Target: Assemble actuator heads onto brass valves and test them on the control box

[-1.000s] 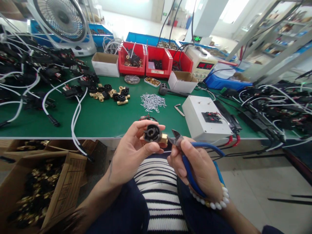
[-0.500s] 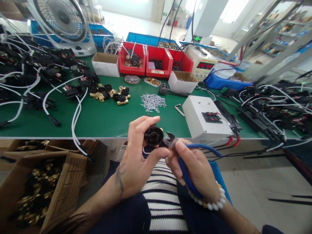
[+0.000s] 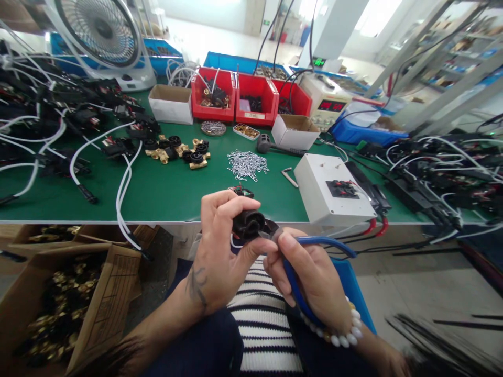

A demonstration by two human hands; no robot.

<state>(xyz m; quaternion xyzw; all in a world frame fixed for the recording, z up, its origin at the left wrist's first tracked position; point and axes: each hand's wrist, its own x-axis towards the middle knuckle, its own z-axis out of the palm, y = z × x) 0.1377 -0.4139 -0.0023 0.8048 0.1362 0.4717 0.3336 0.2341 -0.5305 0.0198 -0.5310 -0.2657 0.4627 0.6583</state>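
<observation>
Black round fitting (image 3: pixel 251 224) sits just below the middle of the frame, held with tool and piece meeting; this looks like work under way rather than finished, though fingers hide the contact point and I cannot tell what is done there or left. Around it spreads a bright, washed-out room, with pale floor (image 3: pixel 408 277) at the right and shelving (image 3: pixel 463 52) at the upper right. Across the middle runs the green desk (image 3: pixel 176 201). A fan (image 3: pixel 102 29) stands at the upper left, and a cardboard box (image 3: pixel 106 298) with many black and brass parts is at the lower left. On the desk, black units with white cables (image 3: pixel 106 94) crowd the left side, a grey box (image 3: pixel 314 183) is right of centre, and red bins (image 3: pixel 212 112) line the back. The left hand's grip (image 3: pixel 220 246) is closed, fingers and thumb pinching the fitting. The right hand's grip (image 3: pixel 314 277) is wrapped around blue-handled pliers (image 3: pixel 293 285), their tips against or just beside the fitting; how far their jaws part is hidden. Smaller still, black-and-brass pieces (image 3: pixel 196 158) lie left of centre, whether worked or not I cannot tell, and at the centre lies a heap of thin silver pins (image 3: pixel 247 165).
</observation>
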